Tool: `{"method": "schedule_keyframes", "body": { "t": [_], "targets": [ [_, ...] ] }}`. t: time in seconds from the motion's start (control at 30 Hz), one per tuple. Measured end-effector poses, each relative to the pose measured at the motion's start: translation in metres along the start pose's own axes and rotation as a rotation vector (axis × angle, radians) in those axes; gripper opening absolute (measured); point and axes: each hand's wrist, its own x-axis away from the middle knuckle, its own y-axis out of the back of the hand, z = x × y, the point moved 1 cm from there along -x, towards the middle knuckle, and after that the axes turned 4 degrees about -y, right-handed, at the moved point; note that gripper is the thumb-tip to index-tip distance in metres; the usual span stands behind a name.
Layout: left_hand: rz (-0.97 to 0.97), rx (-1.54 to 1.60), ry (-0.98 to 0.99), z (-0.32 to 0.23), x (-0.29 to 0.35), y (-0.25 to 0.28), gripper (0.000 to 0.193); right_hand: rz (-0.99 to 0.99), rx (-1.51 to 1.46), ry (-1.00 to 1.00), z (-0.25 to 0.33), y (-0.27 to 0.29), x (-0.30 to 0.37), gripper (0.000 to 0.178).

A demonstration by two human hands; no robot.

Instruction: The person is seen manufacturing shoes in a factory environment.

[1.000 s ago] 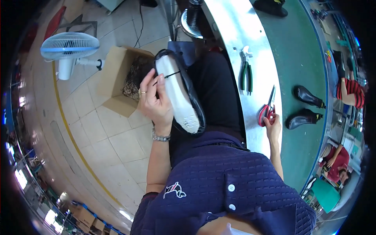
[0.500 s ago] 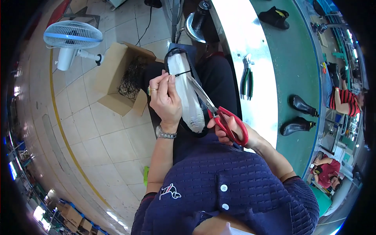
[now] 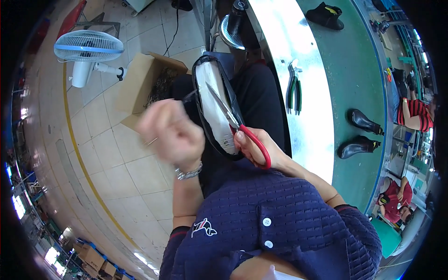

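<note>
Sole side up in my lap lies a shoe upper on a last (image 3: 208,112), its white underside rimmed by black material. Red-handled scissors (image 3: 256,145) are in my right hand (image 3: 255,148), their blades lying over the white underside and looking nearly closed. My left hand (image 3: 170,133) is smeared by motion beside the shoe's left edge, so its fingers cannot be made out. A short dark strip (image 3: 190,97) shows between that hand and the shoe; whether the hand holds it is unclear.
An opened cardboard box (image 3: 135,88) with dark stringy scraps stands left of my knees, near a white fan (image 3: 88,51). On the metal bench edge (image 3: 312,140) lie green-handled pliers (image 3: 294,91). Black boots (image 3: 358,147) stand on the green surface beyond; other people sit at far right.
My left hand has moved left off the shoe, and the black strip no longer crosses its white underside. The scissors' handles have come together.
</note>
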Motion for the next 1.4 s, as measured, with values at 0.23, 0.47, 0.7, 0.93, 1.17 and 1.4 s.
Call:
{"method": "schedule_keyframes", "body": {
  "t": [0.23,0.47,0.7,0.93,1.17,1.4],
  "targets": [
    [0.163,-0.444,0.092,0.100,-0.047,0.039,0.032,-0.431,0.273,0.364,-0.034,0.060,0.030,0.033],
    [0.651,-0.419,0.354,0.127,0.074,0.021,0.054,-1.209,0.739,-0.027,-0.119,0.166,0.059,0.050],
    [0.915,0.146,0.766,-0.013,0.082,-0.003,0.042,-1.211,0.722,0.189,-0.129,0.173,0.031,0.038],
    [1.056,0.662,1.083,-0.026,0.081,-0.014,0.032,-1.180,0.770,0.288,-0.062,0.165,-0.072,0.060],
    [0.918,0.461,-0.153,-0.047,-0.012,-0.132,0.049,-1.103,0.728,0.209,-0.073,0.195,-0.085,0.055],
    [1.430,0.601,0.071,0.009,-0.035,-0.212,0.037,-0.561,-0.251,0.268,-0.057,0.181,-0.024,0.036]
  ]
}}
